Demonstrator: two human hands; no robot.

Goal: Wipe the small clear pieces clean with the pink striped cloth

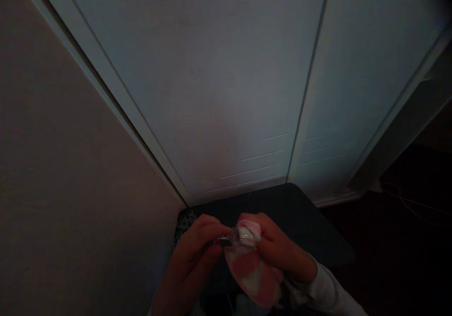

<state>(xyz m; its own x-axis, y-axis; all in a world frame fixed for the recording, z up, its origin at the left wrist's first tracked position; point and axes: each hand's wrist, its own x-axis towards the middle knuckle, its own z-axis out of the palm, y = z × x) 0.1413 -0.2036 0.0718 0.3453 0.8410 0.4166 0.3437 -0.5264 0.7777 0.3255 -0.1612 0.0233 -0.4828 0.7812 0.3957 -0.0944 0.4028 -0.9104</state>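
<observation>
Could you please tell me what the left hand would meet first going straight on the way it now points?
Beyond the clear object it pinches, the left hand would probably first meet the pink-and-white cloth in the right hand, though depth is unclear.

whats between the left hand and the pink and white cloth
In the head view, a clear, shiny, rounded object spans from the left hand to the pink and white cloth.

A door (212, 80) stands behind the far edge of the table (303, 222), a wall (77, 179) to its left. Small items (186, 220) sit at its far left corner. Above it, a cloth (252, 276) hangs between left hand (192, 252) and right hand (277, 247).
</observation>
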